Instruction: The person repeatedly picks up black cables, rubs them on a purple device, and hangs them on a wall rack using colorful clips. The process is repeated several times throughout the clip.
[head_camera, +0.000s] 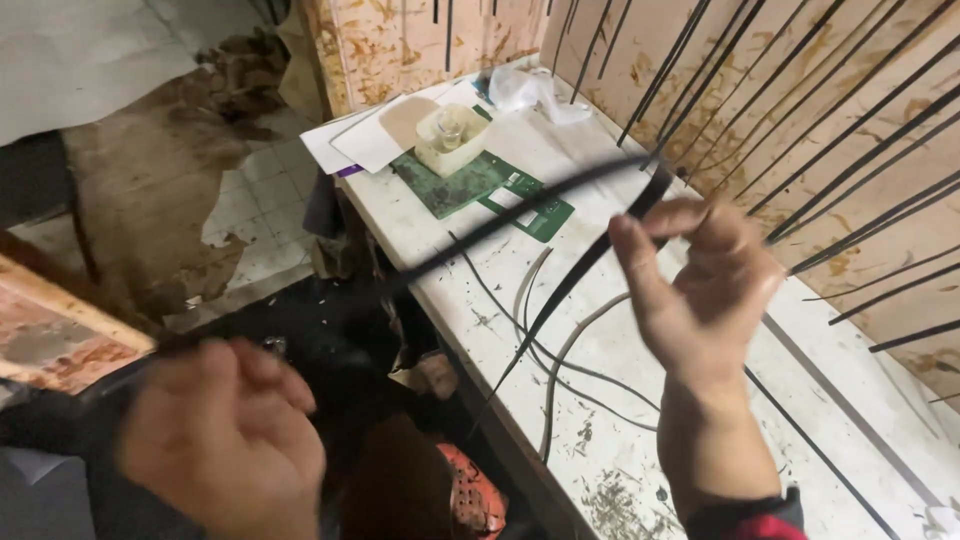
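Observation:
My right hand (700, 275) is raised above the white workbench (620, 440), its fingertips pinching the end of a long thin black strip (520, 215). The strip bends at my fingers: one length runs left and down toward my left hand (225, 435), another hangs down toward the bench's front edge. Low at the left, blurred, my left hand has its fingers curled around the strip's far end. Both hands hold the strip in the air, apart from the bench top.
Several black rods (850, 130) lean against the stained wooden wall at right. On the bench lie grey and black wires (560, 350), green circuit boards (470, 185), a small white tray with a glass (450, 135), papers and crumpled plastic (520, 90). Dirty tiled floor at left.

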